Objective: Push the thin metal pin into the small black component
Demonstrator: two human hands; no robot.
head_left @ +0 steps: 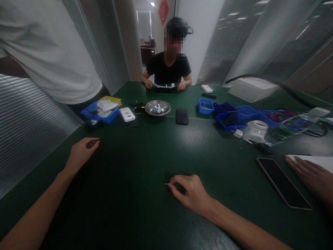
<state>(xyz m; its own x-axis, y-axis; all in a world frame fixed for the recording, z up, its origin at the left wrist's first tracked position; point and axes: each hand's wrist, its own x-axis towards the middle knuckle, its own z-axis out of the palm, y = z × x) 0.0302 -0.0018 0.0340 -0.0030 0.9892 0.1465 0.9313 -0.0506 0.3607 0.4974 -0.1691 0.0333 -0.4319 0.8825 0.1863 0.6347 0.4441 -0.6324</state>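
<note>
My left hand point(82, 152) rests low over the green table point(125, 194) at the left, thumb and fingers brought together; whatever may be between them is too dark to make out. In front of me, my right hand point(194, 194) has its thumb and forefinger pinched on a thin, pale, pin-like piece point(166, 184), whose tip sticks out to the left. Its exact kind is too small to tell. Beyond the hands lie a small black flat square point(181, 116) and a round metal bowl point(158, 107) with small white and bluish items in it.
A blue tray point(104, 116) and white device point(127, 114) lie far left. Blue bins point(230, 119), a clear bottle point(291, 126) and a white box point(252, 88) crowd the right. Near right, another person's hand point(309, 173) lies beside a phone point(282, 182). A person point(169, 69) sits opposite.
</note>
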